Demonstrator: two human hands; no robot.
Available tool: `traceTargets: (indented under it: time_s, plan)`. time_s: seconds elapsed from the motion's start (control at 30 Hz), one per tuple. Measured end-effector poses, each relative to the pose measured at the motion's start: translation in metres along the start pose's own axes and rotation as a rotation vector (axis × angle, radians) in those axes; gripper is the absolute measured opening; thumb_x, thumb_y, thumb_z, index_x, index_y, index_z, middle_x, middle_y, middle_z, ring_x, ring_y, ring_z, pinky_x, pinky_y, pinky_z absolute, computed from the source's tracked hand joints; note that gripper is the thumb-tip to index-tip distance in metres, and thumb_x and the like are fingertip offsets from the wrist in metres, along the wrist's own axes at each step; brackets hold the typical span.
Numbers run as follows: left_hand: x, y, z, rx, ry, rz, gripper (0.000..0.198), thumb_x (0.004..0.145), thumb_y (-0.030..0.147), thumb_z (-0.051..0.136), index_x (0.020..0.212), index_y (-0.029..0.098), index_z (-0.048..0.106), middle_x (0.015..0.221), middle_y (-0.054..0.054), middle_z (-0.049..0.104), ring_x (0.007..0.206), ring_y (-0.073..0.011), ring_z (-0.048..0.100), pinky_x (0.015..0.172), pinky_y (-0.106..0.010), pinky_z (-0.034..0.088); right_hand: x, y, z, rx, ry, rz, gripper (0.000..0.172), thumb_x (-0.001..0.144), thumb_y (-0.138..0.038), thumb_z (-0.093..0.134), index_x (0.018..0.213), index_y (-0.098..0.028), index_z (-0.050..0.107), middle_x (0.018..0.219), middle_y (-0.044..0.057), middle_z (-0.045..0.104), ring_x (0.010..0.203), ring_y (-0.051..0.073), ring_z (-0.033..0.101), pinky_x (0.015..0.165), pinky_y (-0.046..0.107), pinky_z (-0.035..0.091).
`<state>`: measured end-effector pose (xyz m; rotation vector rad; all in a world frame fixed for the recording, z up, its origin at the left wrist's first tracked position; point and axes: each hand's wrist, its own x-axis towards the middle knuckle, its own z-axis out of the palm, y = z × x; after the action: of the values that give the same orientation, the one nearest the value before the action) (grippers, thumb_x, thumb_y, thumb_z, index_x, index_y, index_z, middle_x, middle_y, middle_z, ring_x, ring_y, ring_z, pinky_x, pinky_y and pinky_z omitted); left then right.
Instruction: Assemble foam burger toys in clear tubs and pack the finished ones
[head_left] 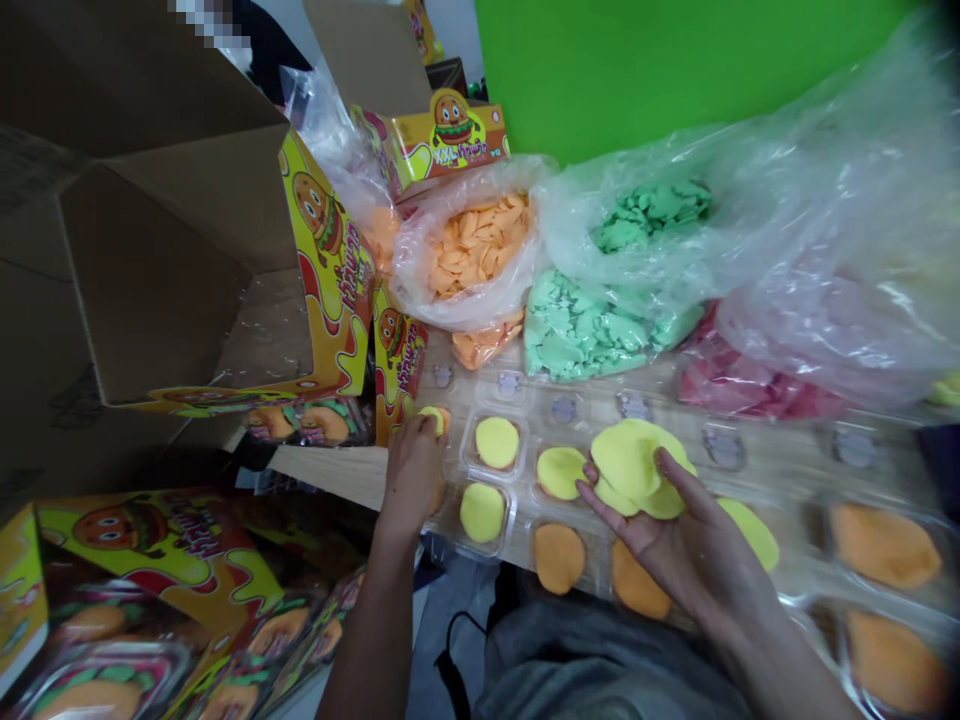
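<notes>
My left hand (411, 480) reaches over a clear plastic tray (487, 480), its fingertips on a small yellow foam disc (432, 420) at the tray's far corner. My right hand (675, 535) is palm up, holding a floppy stack of yellow discs (634, 468) between thumb and fingers. Nearby compartments hold yellow discs (496, 442) and orange discs (559, 558). A yellow disc (752, 532) lies just past my right hand, partly hidden by it.
Filled plastic bags of orange (480, 245), green (577, 330) and red (750, 380) pieces lie behind the trays on a wooden table (330, 475). Burger-printed boxes (330, 250) and a large cardboard box (142, 250) stand left; larger orange-filled trays (885, 545) lie right.
</notes>
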<state>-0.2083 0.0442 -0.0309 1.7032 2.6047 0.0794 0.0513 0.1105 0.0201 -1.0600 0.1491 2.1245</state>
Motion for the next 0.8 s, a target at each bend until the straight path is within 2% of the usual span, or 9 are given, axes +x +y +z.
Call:
traceTargets:
  time_s: [0.1, 0.27, 0.43, 0.53, 0.6, 0.67, 0.73, 0.8]
  plan:
    - [0.006, -0.003, -0.003, -0.055, -0.014, 0.005, 0.021, 0.081, 0.017, 0.045, 0.094, 0.015, 0.061, 0.091, -0.008, 0.062, 0.086, -0.0211, 0.058, 0.078, -0.032, 0.044, -0.001, 0.0, -0.001, 0.013, 0.001, -0.006, 0.027, 0.078, -0.022, 0.059, 0.105, -0.018, 0.058, 0.094, 0.006, 0.069, 0.097, 0.032, 0.061, 0.084, 0.052, 0.049]
    - [0.002, 0.0, 0.0, -0.135, 0.031, -0.062, 0.031, 0.087, 0.022, 0.033, 0.107, 0.012, 0.056, 0.102, -0.012, 0.06, 0.096, -0.0212, 0.056, 0.084, -0.034, 0.044, 0.0, -0.002, -0.004, 0.003, -0.004, -0.011, 0.027, 0.079, -0.022, 0.058, 0.106, -0.017, 0.058, 0.095, 0.007, 0.069, 0.093, 0.03, 0.063, 0.084, 0.049, 0.05]
    - [-0.013, 0.005, 0.008, -0.197, -0.016, -0.004, 0.042, 0.086, 0.035, 0.041, 0.121, 0.013, 0.048, 0.127, -0.015, 0.049, 0.119, -0.0281, 0.042, 0.099, -0.047, 0.031, 0.001, -0.001, -0.002, -0.017, -0.035, 0.014, 0.021, 0.08, -0.024, 0.057, 0.1, -0.017, 0.061, 0.094, 0.007, 0.07, 0.089, 0.027, 0.065, 0.085, 0.049, 0.049]
    - [-0.019, 0.01, 0.005, -0.238, -0.031, 0.005, 0.05, 0.084, 0.038, 0.044, 0.126, 0.01, 0.043, 0.132, -0.018, 0.044, 0.124, -0.0318, 0.035, 0.103, -0.053, 0.022, -0.002, 0.003, 0.001, -0.029, -0.083, 0.029, 0.02, 0.081, -0.026, 0.057, 0.098, -0.018, 0.062, 0.096, 0.006, 0.07, 0.088, 0.026, 0.065, 0.085, 0.05, 0.048]
    - [-0.023, 0.021, -0.004, -0.316, -0.008, -0.008, 0.048, 0.087, 0.036, 0.039, 0.127, 0.011, 0.041, 0.134, -0.017, 0.042, 0.126, -0.0288, 0.033, 0.104, -0.05, 0.023, -0.004, 0.006, 0.003, -0.032, -0.138, 0.052, 0.021, 0.082, -0.027, 0.056, 0.101, -0.019, 0.061, 0.098, 0.006, 0.069, 0.092, 0.025, 0.064, 0.087, 0.049, 0.047]
    - [-0.028, 0.041, -0.018, -0.529, -0.014, 0.014, 0.041, 0.089, 0.033, 0.034, 0.126, 0.017, 0.043, 0.133, -0.011, 0.044, 0.125, -0.0215, 0.036, 0.103, -0.041, 0.029, -0.007, 0.011, 0.003, -0.048, -0.195, 0.092, 0.022, 0.083, -0.028, 0.054, 0.102, -0.019, 0.061, 0.099, 0.007, 0.069, 0.095, 0.023, 0.063, 0.088, 0.046, 0.046]
    - [-0.035, 0.067, -0.033, -0.798, -0.095, 0.085, 0.036, 0.089, 0.032, 0.037, 0.121, 0.021, 0.048, 0.128, -0.008, 0.049, 0.121, -0.0177, 0.042, 0.101, -0.034, 0.034, -0.009, 0.015, 0.002, -0.073, -0.244, 0.123, 0.023, 0.085, -0.029, 0.051, 0.102, -0.017, 0.062, 0.097, 0.007, 0.07, 0.095, 0.021, 0.063, 0.088, 0.042, 0.046]
    - [-0.041, 0.092, -0.044, -0.942, -0.157, 0.123, 0.031, 0.084, 0.031, 0.048, 0.114, 0.022, 0.053, 0.123, -0.006, 0.053, 0.116, -0.0177, 0.046, 0.098, -0.031, 0.037, -0.012, 0.018, 0.001, -0.094, -0.283, 0.124, 0.024, 0.087, -0.029, 0.048, 0.103, -0.017, 0.062, 0.097, 0.007, 0.07, 0.096, 0.02, 0.062, 0.089, 0.04, 0.046]
